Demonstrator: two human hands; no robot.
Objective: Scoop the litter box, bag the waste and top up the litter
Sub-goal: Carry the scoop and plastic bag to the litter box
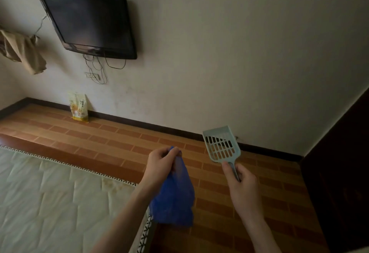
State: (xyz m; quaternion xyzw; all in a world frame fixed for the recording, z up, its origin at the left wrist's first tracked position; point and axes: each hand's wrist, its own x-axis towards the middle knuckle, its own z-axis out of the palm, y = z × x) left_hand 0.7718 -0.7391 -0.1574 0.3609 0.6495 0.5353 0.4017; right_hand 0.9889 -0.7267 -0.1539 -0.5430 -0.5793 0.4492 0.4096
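Observation:
My left hand (159, 164) pinches the top of a blue plastic bag (175, 198), which hangs down in front of me above the floor. My right hand (242, 183) grips the thin handle of a pale blue slotted litter scoop (220, 144), its empty head raised toward the wall. A yellow and white litter bag (78, 106) stands upright against the far wall on the left. No litter box is in view.
A quilted mattress (50, 193) lies at the lower left on the brown brick-pattern floor (119, 139). A dark television (87, 19) with dangling cables hangs on the wall. Cloth (24, 51) hangs at the left edge. Dark wooden furniture (343, 163) stands at the right.

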